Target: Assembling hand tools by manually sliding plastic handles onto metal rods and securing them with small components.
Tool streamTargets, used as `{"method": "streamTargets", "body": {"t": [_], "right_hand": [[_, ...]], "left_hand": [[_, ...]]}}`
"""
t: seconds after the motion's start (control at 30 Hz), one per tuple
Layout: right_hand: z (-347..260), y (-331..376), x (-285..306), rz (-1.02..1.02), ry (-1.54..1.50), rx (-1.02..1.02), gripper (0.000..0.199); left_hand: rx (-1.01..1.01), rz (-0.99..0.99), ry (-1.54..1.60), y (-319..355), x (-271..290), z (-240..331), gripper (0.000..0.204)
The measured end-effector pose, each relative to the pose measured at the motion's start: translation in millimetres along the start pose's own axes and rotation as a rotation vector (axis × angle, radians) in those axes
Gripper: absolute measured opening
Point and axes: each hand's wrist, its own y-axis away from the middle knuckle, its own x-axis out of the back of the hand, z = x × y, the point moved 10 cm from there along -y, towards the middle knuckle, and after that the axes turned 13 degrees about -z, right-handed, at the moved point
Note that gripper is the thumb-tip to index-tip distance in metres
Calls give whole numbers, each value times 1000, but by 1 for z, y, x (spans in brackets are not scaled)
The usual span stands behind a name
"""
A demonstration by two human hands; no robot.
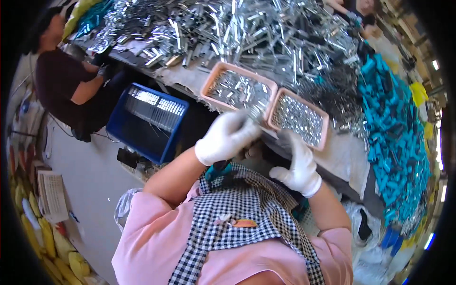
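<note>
My left hand (227, 137), in a white glove with grey fingertips, reaches the near edge of a pink tray (207, 88) of loose shiny metal pieces. Its thumb and fingers are closed together. Something small and shiny shows blurred at the fingertips, its kind unclear. In a matching glove, my right hand (299, 166) is held below a second pink tray (324, 130), which is full of small silvery metal parts (297, 116). The right thumb stands apart from the fingers, and nothing shows between them.
A large heap of metal pieces (237, 28) covers the table (183, 78) beyond the trays. Teal parts (396, 142) are piled at the right. A blue crate (166, 145) holding strips stands at the left, near a seated person (61, 90). Another person's arm (339, 7) shows top right.
</note>
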Motion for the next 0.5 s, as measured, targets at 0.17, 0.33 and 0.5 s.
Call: {"method": "streamTargets", "body": {"t": [0.17, 0.33, 0.5], "right_hand": [[-40, -14, 42, 80, 480, 161, 77], [-43, -15, 20, -197, 551, 213, 42], [-34, -10, -6, -383, 649, 209, 33]], "left_hand": [[-71, -401, -101, -12, -44, 1, 36], [-91, -582, -353, -20, -66, -8, 36], [-63, -668, -502, -23, -82, -24, 35]]}}
